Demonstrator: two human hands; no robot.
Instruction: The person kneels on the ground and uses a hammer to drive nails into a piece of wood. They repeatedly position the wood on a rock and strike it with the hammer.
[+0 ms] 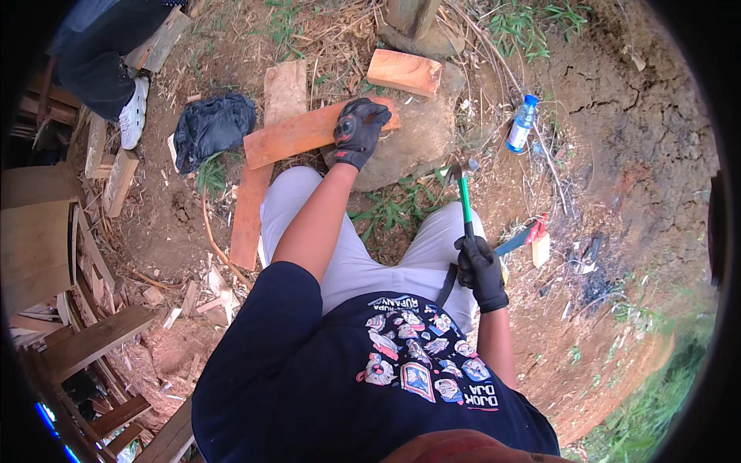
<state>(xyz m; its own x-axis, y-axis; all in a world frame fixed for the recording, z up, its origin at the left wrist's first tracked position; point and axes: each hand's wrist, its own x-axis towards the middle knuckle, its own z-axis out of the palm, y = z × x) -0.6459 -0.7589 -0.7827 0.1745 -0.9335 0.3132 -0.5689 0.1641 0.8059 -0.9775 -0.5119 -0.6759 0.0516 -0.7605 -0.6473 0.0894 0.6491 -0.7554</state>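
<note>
Your left hand (357, 131) presses flat, fingers spread, on the orange plank (297, 135), pinning it across the rock (405, 147). Your right hand (482, 272) is closed around the green-handled hammer (464, 202), head raised. Bare ground lies open to the right, near the water bottle (522, 122).

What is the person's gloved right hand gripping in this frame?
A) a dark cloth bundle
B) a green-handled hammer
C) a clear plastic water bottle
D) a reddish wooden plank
B: the right hand is closed around the green-handled hammer, head raised, while the left hand presses on the reddish wooden plank; the water bottle lies untouched on the dirt.
</note>
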